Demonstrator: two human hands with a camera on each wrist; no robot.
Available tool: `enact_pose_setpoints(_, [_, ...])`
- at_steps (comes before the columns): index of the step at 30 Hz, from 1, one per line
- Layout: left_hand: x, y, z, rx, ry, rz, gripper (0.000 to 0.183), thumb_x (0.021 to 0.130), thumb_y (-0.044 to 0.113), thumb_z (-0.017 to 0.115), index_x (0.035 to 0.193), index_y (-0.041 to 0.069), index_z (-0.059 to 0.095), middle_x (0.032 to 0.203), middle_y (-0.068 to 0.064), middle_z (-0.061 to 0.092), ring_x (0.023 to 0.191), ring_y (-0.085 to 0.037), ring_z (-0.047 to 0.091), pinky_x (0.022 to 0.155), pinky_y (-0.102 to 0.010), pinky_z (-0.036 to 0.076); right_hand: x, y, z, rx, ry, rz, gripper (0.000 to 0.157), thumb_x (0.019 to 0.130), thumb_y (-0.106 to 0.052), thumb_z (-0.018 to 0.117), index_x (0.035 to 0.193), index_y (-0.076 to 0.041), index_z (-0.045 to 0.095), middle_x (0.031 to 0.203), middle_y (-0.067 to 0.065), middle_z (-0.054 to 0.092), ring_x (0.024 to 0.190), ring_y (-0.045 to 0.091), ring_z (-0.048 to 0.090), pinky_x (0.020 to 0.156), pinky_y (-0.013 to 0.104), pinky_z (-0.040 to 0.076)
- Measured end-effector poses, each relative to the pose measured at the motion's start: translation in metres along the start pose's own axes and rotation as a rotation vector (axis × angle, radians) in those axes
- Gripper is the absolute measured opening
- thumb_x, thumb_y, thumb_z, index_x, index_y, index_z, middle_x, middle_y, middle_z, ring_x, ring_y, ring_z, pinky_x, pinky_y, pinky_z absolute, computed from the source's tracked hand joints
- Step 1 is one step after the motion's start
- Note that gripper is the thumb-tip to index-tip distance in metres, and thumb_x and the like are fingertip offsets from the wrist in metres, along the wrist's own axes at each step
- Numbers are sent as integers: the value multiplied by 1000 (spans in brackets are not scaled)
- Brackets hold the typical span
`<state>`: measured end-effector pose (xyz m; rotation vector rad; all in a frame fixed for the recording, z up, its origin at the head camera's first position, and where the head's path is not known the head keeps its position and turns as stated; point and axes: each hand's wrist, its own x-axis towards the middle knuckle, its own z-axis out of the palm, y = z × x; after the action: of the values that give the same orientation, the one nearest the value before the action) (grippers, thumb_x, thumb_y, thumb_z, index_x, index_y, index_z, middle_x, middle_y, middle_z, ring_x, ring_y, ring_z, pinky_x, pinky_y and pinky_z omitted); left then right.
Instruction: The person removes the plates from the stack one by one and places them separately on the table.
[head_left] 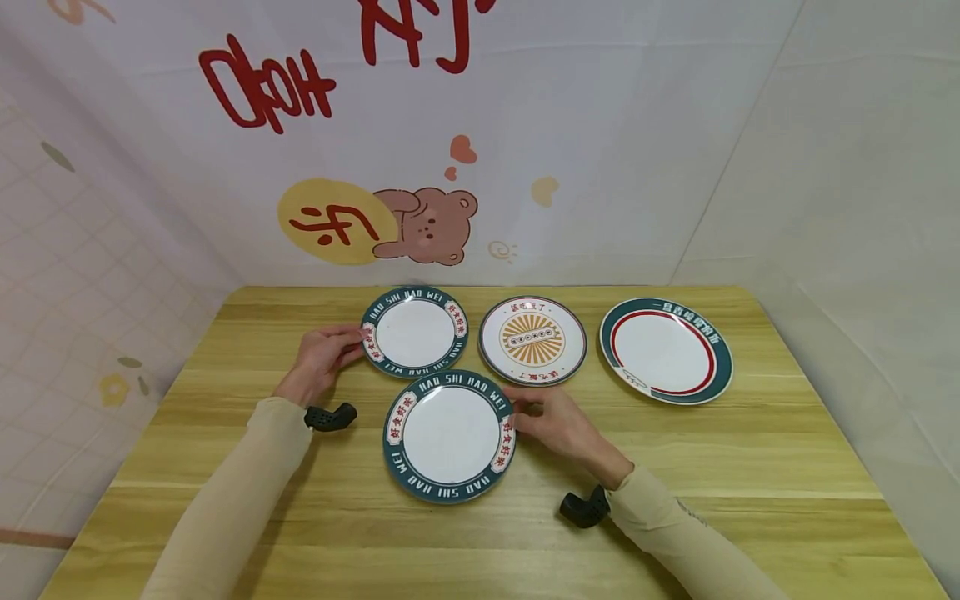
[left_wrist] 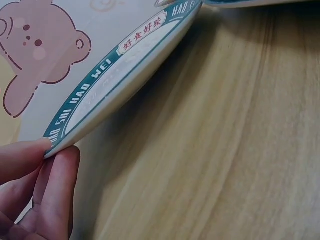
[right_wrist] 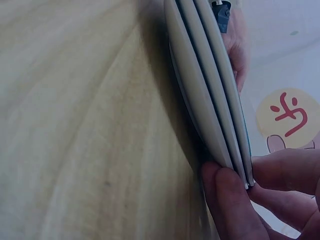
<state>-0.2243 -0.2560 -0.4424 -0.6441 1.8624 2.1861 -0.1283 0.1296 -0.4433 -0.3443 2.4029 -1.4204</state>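
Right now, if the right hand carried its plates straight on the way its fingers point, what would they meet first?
Beyond the stacked plates that the right hand grips, probably the back-left green-rimmed plate, which the left hand pinches. Heights are unclear, so they might pass over or under it.

Stacked plates (right_wrist: 212,80) run past right wrist view's top edge; lower ones' faces hidden.
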Motion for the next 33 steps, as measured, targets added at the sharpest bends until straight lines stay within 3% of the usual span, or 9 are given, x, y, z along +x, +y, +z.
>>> enact_pose_setpoints(21, [-5,-2,-2,127,-81,13,50,104,9,62,151,-3,49,151,-24,48,92,-6,71,92,-23,56,-6,0,4,-7,-25,-8,43,96,-9,70,138,-4,66,107,5,70,97,20,63,83,29,54])
enact_pose_setpoints(29, [-6,-5,-6,365,-84,118,46,106,14,60,147,-5,52,148,-27,50,92,-3,68,89,-20,57,-8,0,5,5,-20,-12,43,95,-10,70,138,-4,66,107,5,70,100,20,64,86,29,55])
enact_pose_setpoints(33, [-5,-8,-8,393,-64,139,44,106,14,61,145,-5,56,144,-26,54,89,-3,68,87,-19,58,-8,2,5,20,-21,-7,43,96,-10,70,139,-5,66,107,5,69,100,21,63,87,29,55])
